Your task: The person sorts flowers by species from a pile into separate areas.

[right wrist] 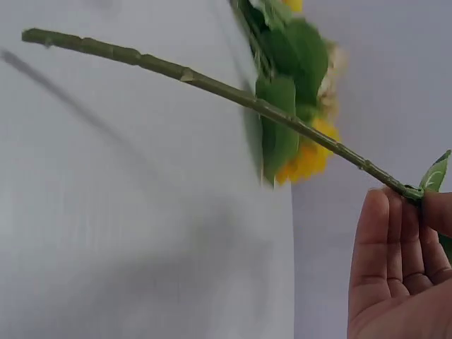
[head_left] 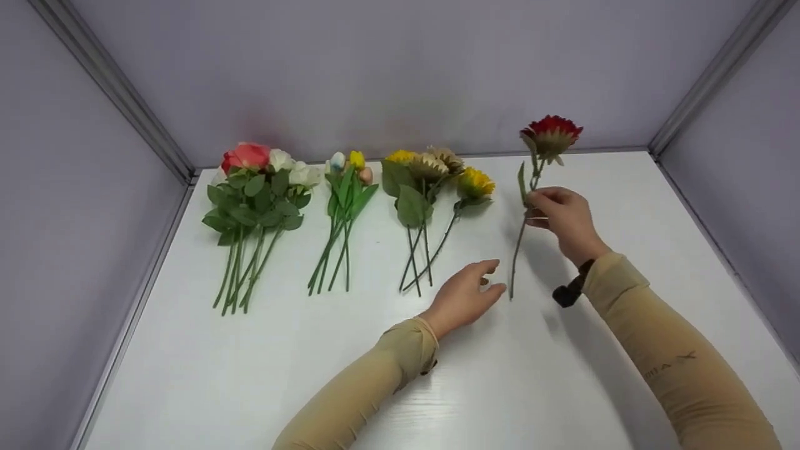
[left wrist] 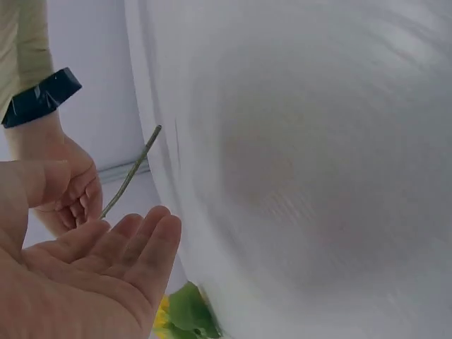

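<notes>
In the head view my right hand (head_left: pixel 565 219) pinches the stem of a red artificial flower (head_left: pixel 553 136) between thumb and fingers, just below its leaves. The blossom points up and away, and the lower stem (right wrist: pixel 187 74) slants down toward the table, casting a shadow in the right wrist view. My left hand (head_left: pixel 465 297) holds nothing; its fingers are spread loosely near the lower end of that stem. In the left wrist view the left palm (left wrist: pixel 92 289) faces up beside the stem end. Left of the red flower lies a bunch of yellow and beige flowers (head_left: pixel 428 165).
Further left on the white table (head_left: pixel 262 375) lie a bunch of tulips (head_left: pixel 347 187) and a bunch of pink and white roses (head_left: pixel 247 156). Grey panels (head_left: pixel 400 75) wall the table at the back and both sides.
</notes>
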A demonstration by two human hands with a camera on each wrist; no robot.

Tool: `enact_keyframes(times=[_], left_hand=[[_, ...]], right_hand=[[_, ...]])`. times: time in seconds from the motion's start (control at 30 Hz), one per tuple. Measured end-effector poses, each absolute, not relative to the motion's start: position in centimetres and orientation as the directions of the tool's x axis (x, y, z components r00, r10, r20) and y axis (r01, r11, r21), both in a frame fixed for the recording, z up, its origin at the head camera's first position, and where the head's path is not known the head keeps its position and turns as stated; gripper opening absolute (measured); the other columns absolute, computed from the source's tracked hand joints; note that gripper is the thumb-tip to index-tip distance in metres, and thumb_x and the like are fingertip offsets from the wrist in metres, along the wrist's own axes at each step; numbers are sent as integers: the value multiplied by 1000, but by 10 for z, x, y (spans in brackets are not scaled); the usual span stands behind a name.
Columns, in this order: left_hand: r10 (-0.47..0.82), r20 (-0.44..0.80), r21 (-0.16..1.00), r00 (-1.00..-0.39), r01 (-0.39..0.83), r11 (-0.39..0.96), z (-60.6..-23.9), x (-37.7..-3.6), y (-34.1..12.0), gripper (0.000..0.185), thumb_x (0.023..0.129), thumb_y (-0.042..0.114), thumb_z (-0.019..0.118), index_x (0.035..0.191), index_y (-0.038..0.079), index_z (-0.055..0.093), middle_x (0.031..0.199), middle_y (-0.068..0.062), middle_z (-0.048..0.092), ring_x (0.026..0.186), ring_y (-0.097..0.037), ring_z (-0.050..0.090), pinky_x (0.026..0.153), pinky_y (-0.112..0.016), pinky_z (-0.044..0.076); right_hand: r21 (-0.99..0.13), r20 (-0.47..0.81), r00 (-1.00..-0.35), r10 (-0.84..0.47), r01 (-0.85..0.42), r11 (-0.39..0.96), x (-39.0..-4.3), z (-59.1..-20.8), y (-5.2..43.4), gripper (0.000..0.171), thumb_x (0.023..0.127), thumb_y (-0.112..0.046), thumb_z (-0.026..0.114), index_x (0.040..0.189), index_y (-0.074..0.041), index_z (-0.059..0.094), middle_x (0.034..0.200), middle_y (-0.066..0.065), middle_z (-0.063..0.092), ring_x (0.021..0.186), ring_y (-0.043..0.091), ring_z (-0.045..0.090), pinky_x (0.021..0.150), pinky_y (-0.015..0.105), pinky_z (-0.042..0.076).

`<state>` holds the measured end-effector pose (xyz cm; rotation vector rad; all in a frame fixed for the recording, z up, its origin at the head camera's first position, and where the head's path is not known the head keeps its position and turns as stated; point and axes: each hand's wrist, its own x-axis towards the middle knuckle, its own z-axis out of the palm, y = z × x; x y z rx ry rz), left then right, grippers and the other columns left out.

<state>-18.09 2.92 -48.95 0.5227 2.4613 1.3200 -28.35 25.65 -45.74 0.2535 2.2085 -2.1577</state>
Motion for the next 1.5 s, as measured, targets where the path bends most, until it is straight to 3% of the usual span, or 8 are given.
enact_keyframes(times=[0.17,0.37,0.53,0.87,1.07,1.5], left_hand=[[376,-116,942,-919,18,334,-493,-183,9,47,103,27,64,146,8,56,130,-5,67,112,-17,66,89,-32,55],[353,-130,988,-927,-90,128,-500,-178,-3,34,98,14,70,127,-2,66,102,-3,71,92,-16,72,77,-30,59],[342,-129,991,-931,-128,26,-506,-175,-5,22,96,7,71,113,-7,69,96,-6,74,84,-19,73,75,-30,60],[367,-172,980,-914,-195,-28,-507,-171,-7,22,98,4,68,114,-10,71,94,-11,75,84,-22,74,76,-33,61],[359,-171,983,-918,-185,-6,-508,-173,-10,25,96,6,70,116,-9,71,96,-9,75,83,-22,74,76,-32,61],[263,-119,934,-957,-17,358,-489,-193,-35,23,97,12,71,118,2,74,89,2,71,78,-11,69,69,-26,58]], right_hand=[[-993,-114,-993,-31,115,-22,-265,-452,215,42,95,-29,76,119,3,62,109,15,65,98,27,68,83,35,60],[-997,-71,-995,-77,72,-13,-247,-455,184,40,97,-29,74,117,4,62,104,14,64,93,25,69,83,38,60],[-998,-43,-995,-85,47,-38,-238,-458,171,40,96,-26,76,118,4,61,101,14,65,88,24,70,81,40,61],[-997,-44,-991,-124,52,-61,-231,-459,170,39,96,-20,76,122,5,61,105,15,67,92,26,68,86,42,59],[-993,-84,-990,-115,93,-74,-233,-457,171,36,95,-17,76,119,6,62,103,15,68,91,27,70,86,40,60],[-979,-117,-991,-64,126,-161,-248,-455,160,37,97,-9,72,125,8,55,106,16,64,87,23,72,88,38,59]])
